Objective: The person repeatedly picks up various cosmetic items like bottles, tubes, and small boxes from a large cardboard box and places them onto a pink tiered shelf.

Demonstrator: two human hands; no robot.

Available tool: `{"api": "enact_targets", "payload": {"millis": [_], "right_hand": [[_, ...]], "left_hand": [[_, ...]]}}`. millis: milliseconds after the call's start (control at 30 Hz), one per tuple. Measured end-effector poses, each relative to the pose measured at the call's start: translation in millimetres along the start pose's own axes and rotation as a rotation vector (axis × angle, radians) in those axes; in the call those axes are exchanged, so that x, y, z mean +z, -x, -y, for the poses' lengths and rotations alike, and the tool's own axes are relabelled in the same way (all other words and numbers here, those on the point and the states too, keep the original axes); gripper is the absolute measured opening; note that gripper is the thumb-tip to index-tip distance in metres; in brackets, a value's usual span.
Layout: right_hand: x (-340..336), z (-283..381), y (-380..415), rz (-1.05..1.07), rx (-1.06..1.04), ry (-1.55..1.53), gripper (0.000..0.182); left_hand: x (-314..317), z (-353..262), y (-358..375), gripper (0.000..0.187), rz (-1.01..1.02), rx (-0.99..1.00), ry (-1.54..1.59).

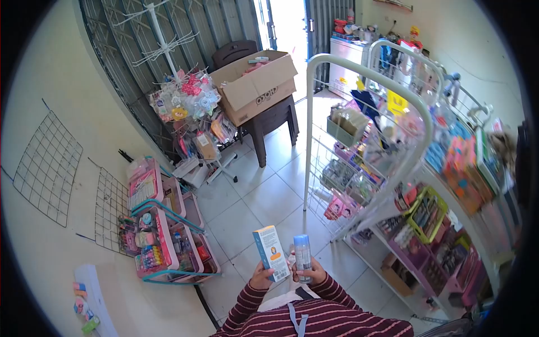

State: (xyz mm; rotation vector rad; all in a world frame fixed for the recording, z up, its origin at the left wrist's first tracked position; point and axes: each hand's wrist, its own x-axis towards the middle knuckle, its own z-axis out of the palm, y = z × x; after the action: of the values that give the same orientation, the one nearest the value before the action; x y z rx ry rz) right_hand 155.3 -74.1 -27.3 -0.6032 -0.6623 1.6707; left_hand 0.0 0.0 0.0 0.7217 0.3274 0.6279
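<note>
In the head view, low and near the middle, my left hand (260, 276) is closed around the lower part of a tall white, blue and orange box (272, 253). A barcode shows near the bottom of its face. Just to the right, my right hand (316, 272) grips a clear bottle with a blue cap (302, 258). The bottle stands roughly upright beside the box, a narrow gap between them. Print on both is too small to read. Striped sleeves cover both of my arms.
A pink tiered cart (178, 247) stands at left. An open cardboard box (258, 84) rests on stacked dark chairs (261, 135). Close on my right is a white wire rack (308, 168) with goods, beside shelves holding a green basket (428, 216). A display stand (163, 45) carries hanging packets.
</note>
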Motion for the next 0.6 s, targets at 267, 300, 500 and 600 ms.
{"api": "enact_targets", "payload": {"millis": [267, 300, 500, 600], "right_hand": [[-70.4, 92.5, -161.6, -0.055, -0.007, 0.053, 0.054], [-79.5, 104.3, -185.2, -0.024, -0.045, 0.042, 0.054], [-104.2, 170.6, -322.3, -0.058, -0.161, 0.155, 0.059], [-106.8, 183.9, -370.0, -0.078, -0.161, 0.093, 0.06]], "left_hand": [[-38.2, -75.2, -152.2, 0.061, -0.088, -0.024, 0.061], [-45.9, -90.3, -169.8, 0.053, -0.04, -0.006, -0.003], [-88.0, -153.1, -246.0, 0.041, -0.185, 0.234, -0.12], [-121.8, -158.4, -270.9, 0.04, -0.304, 0.28, 0.001]]}}
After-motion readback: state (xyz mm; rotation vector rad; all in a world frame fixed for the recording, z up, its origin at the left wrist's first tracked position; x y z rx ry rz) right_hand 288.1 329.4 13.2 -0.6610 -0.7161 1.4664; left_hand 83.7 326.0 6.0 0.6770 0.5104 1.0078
